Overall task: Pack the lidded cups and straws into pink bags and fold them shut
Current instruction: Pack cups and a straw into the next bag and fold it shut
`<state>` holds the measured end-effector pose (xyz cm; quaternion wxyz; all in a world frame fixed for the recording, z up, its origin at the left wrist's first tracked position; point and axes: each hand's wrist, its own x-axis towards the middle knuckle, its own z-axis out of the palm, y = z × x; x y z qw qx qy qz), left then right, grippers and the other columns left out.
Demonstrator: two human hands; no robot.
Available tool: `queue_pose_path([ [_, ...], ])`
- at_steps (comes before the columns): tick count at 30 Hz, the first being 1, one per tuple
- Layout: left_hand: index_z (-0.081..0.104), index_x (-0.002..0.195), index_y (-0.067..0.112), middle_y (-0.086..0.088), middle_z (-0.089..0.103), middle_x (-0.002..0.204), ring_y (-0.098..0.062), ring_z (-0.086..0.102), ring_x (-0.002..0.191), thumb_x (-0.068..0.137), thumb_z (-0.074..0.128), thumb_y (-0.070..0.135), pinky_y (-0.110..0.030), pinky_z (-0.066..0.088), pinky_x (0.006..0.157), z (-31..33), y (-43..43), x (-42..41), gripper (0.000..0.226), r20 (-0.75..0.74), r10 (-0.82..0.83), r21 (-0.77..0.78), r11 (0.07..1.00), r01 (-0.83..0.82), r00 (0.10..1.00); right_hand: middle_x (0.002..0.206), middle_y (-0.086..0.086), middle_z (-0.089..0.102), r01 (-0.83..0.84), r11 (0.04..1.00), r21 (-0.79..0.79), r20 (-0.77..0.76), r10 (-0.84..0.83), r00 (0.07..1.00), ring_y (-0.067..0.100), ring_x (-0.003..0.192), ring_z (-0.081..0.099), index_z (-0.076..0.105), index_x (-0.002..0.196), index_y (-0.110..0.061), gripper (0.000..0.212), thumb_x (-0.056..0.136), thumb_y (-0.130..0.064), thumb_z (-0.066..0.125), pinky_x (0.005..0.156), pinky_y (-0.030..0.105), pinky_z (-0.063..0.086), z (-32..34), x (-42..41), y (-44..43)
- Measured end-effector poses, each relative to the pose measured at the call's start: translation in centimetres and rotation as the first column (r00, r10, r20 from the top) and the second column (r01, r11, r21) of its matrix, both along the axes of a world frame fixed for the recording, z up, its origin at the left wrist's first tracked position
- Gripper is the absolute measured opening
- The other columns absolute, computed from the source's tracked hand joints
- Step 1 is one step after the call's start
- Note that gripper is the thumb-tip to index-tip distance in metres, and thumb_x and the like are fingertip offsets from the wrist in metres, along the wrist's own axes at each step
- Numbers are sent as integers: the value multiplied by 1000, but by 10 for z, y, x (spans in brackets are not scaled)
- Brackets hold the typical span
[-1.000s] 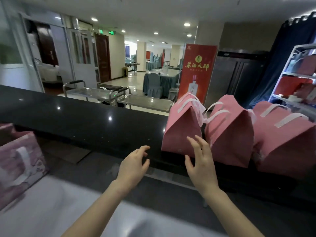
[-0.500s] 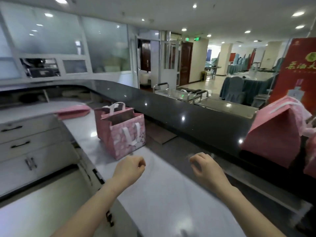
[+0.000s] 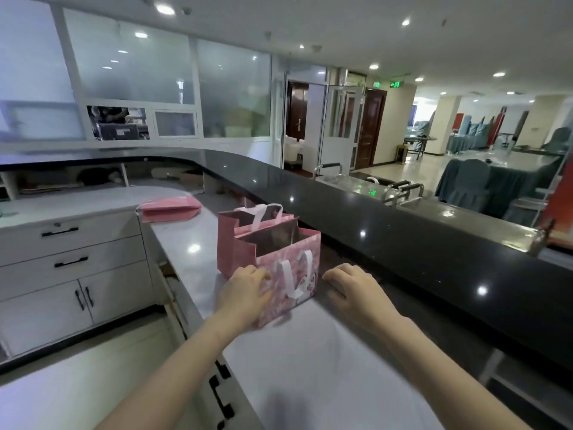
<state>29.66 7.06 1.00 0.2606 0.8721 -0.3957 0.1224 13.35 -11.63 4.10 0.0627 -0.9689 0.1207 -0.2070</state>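
The left hand (image 3: 245,290) pressed against the near pink bag (image 3: 285,274) on the white counter (image 3: 310,367). The right hand (image 3: 353,290) lay empty just beside it, fingers curled.

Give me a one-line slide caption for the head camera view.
Left hand touches an open pink bag on the white counter; right hand beside it.

Both bare forearms are reaching forward from the bottom of the view. The left hand (image 3: 245,288) is lying palm down with fingers curled, pressing against something in front of it. The right hand (image 3: 353,290) is hovering just off to the side, palm down, fingers loosely bent and gripping nothing.
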Motion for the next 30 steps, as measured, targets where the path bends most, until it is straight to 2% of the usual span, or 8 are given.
queue_pose_path([
  [3, 58, 116, 28, 8, 55, 112, -12, 46, 102, 86, 64, 39, -25, 46, 74, 0, -17, 55, 32, -4, -11, -7, 1000, 11, 1000, 130, -4, 53, 25, 1000, -18, -47, -26, 999, 20, 110, 51, 52, 130, -26, 43, 88, -26, 60, 89, 35, 45, 5, 64, -8],
  [6, 55, 119, 28, 7, 51, 122, -15, 41, 117, 83, 66, 44, -34, 50, 87, -4, -37, 95, 41, -10, -30, 35, 999, 30, 1000, 135, -3, 49, 42, 997, -59, -104, -48, 993, 22, 113, 50, 47, 135, -27, 50, 87, -27, 62, 91, 36, 44, 1, 116, -18],
  [10, 55, 124, 28, 6, 50, 126, -16, 38, 123, 82, 62, 52, -37, 37, 101, -12, -65, 128, 49, 17, -108, 106, 989, 105, 994, 140, -3, 44, 65, 991, -114, -160, -83, 984, 20, 127, 43, 40, 142, -27, 61, 85, -25, 61, 102, 34, 37, -12, 166, -37],
  [13, 60, 115, 29, 7, 54, 119, -15, 39, 121, 84, 60, 49, -40, 26, 108, -19, -76, 142, 37, 14, -191, 149, 971, 187, 981, 143, -1, 42, 76, 983, -170, -248, -117, 962, 21, 134, 37, 37, 144, -28, 67, 83, -22, 64, 111, 36, 30, -21, 193, -50],
  [18, 65, 98, 25, 6, 66, 96, -18, 52, 98, 87, 55, 30, -31, 36, 94, -26, -75, 153, 16, 72, -304, 166, 943, 289, 950, 126, 0, 53, 50, 953, -298, -310, -146, 940, 23, 127, 41, 51, 124, -24, 41, 84, -13, 56, 115, 39, 21, -36, 211, -62],
  [21, 66, 98, 24, 6, 68, 95, -19, 53, 93, 88, 56, 29, -31, 38, 82, -24, -68, 156, 15, 72, -345, 154, 931, 331, 936, 110, -2, 58, 36, 932, -360, -281, -145, 949, 22, 113, 51, 58, 110, -23, 26, 86, -12, 55, 113, 36, 23, -38, 206, -65],
  [25, 69, 99, 24, 7, 70, 96, -18, 53, 91, 88, 59, 28, -33, 44, 80, -19, -59, 147, 15, 80, -383, 137, 919, 370, 920, 91, -2, 62, 18, 943, -333, -215, -94, 972, 23, 92, 60, 66, 93, -22, 12, 85, -14, 61, 104, 36, 35, -34, 178, -60],
  [30, 70, 98, 22, 6, 70, 94, -16, 53, 91, 86, 65, 25, -29, 43, 81, -12, -57, 103, 13, 71, -467, 128, 880, 457, 881, 99, -6, 61, 70, 947, -314, -196, -136, 971, 17, 97, 59, 65, 98, -24, 13, 92, -22, 54, 102, 30, 31, -29, 106, -47],
])
